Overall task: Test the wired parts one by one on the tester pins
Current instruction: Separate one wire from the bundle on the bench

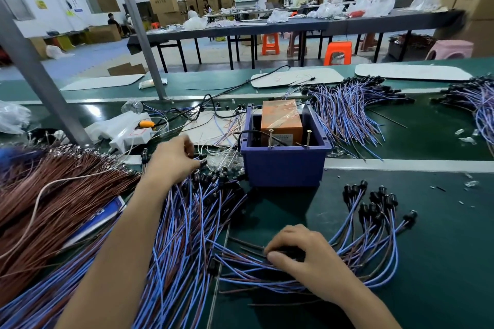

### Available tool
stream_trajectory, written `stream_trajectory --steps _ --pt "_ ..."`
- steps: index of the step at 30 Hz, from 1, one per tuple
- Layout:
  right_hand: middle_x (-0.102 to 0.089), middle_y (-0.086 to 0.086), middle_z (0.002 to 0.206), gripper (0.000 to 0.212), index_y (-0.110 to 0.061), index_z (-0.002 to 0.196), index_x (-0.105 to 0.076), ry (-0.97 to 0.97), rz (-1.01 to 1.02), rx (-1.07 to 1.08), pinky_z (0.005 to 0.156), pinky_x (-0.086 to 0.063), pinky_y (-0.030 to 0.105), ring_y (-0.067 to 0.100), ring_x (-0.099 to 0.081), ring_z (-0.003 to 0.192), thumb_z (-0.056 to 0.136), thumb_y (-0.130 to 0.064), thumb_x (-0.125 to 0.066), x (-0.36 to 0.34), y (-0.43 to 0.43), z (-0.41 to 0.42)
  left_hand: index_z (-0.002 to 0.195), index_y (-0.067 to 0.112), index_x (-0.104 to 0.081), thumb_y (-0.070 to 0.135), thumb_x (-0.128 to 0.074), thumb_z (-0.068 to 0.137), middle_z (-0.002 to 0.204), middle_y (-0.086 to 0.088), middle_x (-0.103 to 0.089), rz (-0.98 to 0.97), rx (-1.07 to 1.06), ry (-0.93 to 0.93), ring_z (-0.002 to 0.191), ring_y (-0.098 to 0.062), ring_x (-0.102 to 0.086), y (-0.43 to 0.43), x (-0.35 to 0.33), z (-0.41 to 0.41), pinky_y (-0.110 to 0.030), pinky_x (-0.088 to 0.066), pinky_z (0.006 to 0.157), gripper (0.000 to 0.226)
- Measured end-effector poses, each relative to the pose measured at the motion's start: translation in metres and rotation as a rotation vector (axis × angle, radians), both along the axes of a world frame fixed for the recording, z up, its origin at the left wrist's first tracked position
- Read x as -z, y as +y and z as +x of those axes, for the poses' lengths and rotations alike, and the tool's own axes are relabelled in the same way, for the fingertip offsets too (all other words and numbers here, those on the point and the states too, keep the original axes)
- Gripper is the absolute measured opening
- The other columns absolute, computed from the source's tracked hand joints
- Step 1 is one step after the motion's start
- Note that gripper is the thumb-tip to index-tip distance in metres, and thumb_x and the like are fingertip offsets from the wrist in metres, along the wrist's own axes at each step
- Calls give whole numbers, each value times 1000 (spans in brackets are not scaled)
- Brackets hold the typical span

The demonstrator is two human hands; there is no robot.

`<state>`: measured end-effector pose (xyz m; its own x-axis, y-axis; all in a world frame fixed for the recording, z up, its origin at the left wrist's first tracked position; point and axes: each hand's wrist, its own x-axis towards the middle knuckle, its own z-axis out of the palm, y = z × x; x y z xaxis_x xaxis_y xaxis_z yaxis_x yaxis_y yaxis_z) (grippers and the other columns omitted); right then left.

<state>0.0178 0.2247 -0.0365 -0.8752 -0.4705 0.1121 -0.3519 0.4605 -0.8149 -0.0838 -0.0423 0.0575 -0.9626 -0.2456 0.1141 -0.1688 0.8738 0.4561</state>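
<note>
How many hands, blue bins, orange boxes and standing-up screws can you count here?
Hands: 2 (left hand pinching a wired part, right hand gripping a bundle of wired parts)
Blue bin: 1
Orange box inside it: 1
Upright screws: 2
Total: 6

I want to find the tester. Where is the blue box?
In the head view the blue box sits mid-bench, just right of the left hand, beyond the right hand, with an orange block inside.
</note>
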Motion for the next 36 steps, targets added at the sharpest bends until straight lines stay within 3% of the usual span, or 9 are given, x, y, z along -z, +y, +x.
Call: stream_trajectory --steps 2,6,13,17,21,26,28,32,36 --pt "-60 -25 113 15 -38 100 -70 -55 -185 20 91 -42 21 -1 -53 113 92 -28 -62 -2 1 0 88 23 -52 7 -69 78 89 0 -65 218 159 47 67 -12 -63 21 -15 7 -23 -50 54 26" --pt "-48 -21 140 30 -41 120 -64 -138 -512 -28 96 -46 23 6 -53 122 93 -32 -53 -7 1 2 89 27 -56 7 -76 76 84 4 -63 463 685 -34 70 -10 -65 81 -27 32 -26 -57 71 31" --pt "-71 15 105 28 -11 97 -75 -254 -1030 252 81 -57 32 30 -66 104 85 -14 -50 -11 14 -10 123 28 -51 28 -70 85 102 3 -61 454 758 -63 92 -13 -64 126 3 41 -32 -53 88 42" --pt "-74 7 93 22 -4 97 -69 -170 -1230 528 76 -57 23 20 -72 84 85 -4 -51 -14 32 -16 142 26 -33 22 -63 91 117 -13 -63 793 786 -548 77 -19 -69 117 5 44 -29 -58 65 59" --pt "-70 -8 71 29 -13 89 -62 -73 -1268 776 65 -53 11 5 -67 62 93 10 -44 -16 50 -21 143 20 -38 18 -58 94 118 -11 -67 712 885 -576 79 -11 -62 107 0 40 -19 -51 67 53" --pt "-64 -1 107 32 -10 106 -60 -83 -1271 728 75 -57 22 19 -72 91 94 12 -40 -13 47 -23 149 20 -25 26 -60 93 128 -8 -61 858 745 -598 99 -13 -63 140 31 54 -29 -49 96 66" --pt "-65 -5 115 41 -11 122 -56 -113 -1224 717 80 -57 23 21 -70 97 94 13 -39 -10 44 -25 147 19 -27 21 -56 96 123 -18 -63 1041 745 -744 82 -15 -67 147 38 56 -28 -56 81 59" --pt "-60 6 127 54 -22 135 -52 -83 -1109 844 76 -58 23 19 -72 90 94 11 -44 -5 48 -27 136 8 -47 12 -51 98 97 -7 -70 923 866 -762 54 -5 -52 136 33 50 -15 -47 52 39" --pt "-72 -2 95 61 -42 129 -53 57 -643 1098 37 -42 12 -1 -62 50 93 7 -49 3 64 -26 122 -2 -60 3 -52 95 84 4 -71 674 941 -683 48 -4 -41 108 16 35 -14 -39 46 28"
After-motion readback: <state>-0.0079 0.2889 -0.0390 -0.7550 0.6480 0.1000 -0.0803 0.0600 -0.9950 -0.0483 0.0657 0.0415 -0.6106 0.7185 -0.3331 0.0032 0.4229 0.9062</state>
